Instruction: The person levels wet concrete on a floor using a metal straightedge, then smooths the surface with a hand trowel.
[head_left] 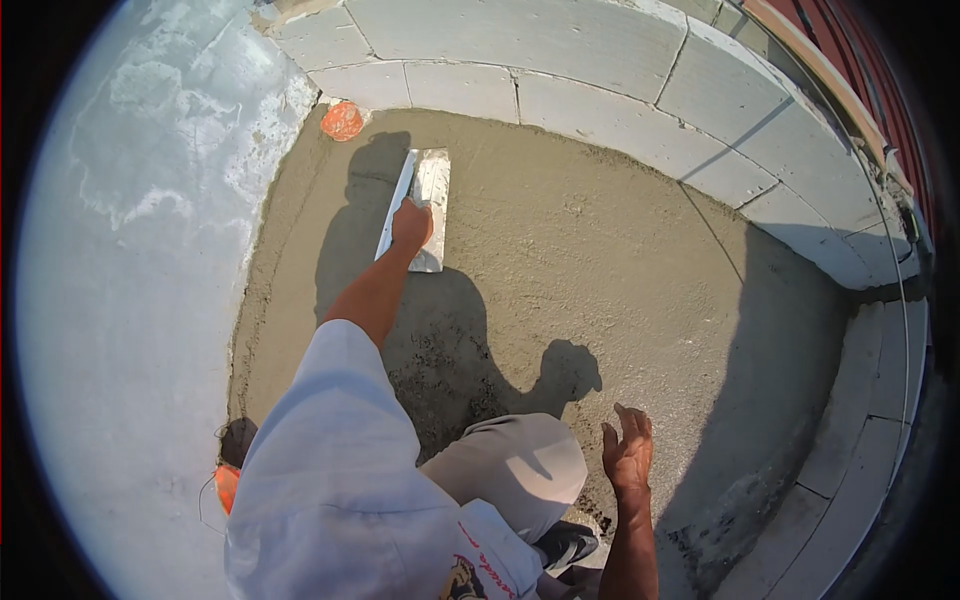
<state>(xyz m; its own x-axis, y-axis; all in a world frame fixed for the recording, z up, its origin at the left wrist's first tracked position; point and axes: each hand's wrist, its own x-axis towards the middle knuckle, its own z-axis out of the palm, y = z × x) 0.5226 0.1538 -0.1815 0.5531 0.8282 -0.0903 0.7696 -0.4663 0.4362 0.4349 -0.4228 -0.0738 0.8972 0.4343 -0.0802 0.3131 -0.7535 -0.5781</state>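
My left hand (411, 226) reaches forward and is closed round the grip of a flat rectangular finishing trowel (432, 175). The trowel's metal blade is smeared with pale residue. It lies at the surface of wet grey mortar (560, 240), near the upper left of the floor. Lower right, my right hand (628, 455) hangs over the mortar with fingers apart and slightly bent, holding nothing. Between the two arms my bent knee (520, 455) shows in light trousers. Rougher, darker mortar lies in my shadow in front of the knee.
A wall of pale blocks (600, 50) curves along the far side and continues down the right (850, 470). A smooth grey surface (130, 300) borders the left. An orange rounded object (342, 121) sits in the far left corner; another orange piece (227, 487) is lower left, beside thin wire.
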